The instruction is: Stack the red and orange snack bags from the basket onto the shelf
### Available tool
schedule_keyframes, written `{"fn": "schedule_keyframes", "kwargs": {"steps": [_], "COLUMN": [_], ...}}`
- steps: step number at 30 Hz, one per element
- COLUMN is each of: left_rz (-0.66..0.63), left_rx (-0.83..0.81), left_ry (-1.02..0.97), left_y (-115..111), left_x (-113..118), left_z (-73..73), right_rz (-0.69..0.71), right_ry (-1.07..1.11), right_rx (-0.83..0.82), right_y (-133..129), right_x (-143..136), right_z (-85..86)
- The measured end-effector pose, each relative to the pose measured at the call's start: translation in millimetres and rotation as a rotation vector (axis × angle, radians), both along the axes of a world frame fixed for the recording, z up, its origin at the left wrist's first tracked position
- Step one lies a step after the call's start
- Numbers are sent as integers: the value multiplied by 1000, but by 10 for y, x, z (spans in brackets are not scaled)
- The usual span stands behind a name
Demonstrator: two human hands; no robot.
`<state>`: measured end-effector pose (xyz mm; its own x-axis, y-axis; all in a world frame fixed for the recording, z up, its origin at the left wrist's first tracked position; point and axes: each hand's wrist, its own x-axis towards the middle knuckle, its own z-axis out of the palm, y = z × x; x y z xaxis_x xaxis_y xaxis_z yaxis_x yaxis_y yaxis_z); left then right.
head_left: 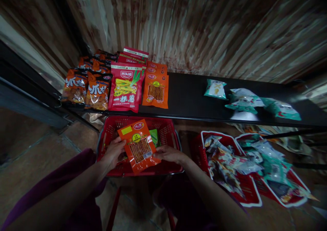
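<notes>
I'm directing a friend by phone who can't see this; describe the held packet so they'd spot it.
Below the long black shelf, find the leftmost red basket. Above that basket, the left hand and right hand hold a flat orange packet, tilted. Unlike the orange packets on the shelf, it is in the hands and shows a yellow rectangle at its upper left corner.
</notes>
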<state>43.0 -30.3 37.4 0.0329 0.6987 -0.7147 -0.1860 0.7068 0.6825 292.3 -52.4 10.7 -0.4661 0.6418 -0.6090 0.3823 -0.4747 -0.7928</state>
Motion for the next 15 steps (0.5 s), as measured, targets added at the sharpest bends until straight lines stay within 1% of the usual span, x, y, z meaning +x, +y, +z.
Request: {"fn": "schedule_keyframes", "kwargs": {"steps": [2, 3, 7, 10, 12, 15], "left_rz": [-6, -12, -57, -70, -39, 7], "left_rx": [5, 7, 24, 36, 42, 71], "left_ry": [18, 22, -9, -28, -12, -14], "left_y": [-4, -11, -49, -42, -11, 49], "left_x": [22, 32, 57, 67, 76, 90], "left_z": [12, 19, 36, 50, 66, 93], "right_rz": [-39, -81, -356, -533, -595, -625], "right_ry": [19, 54, 225, 254, 263, 284], "right_rx": [43, 42, 7, -5, 0, 6], "right_y": [20, 32, 91, 145, 179, 214], "right_x": [-31, -53, -166, -225, -244, -263], "right_z": [20, 38, 92, 71, 47, 45]}}
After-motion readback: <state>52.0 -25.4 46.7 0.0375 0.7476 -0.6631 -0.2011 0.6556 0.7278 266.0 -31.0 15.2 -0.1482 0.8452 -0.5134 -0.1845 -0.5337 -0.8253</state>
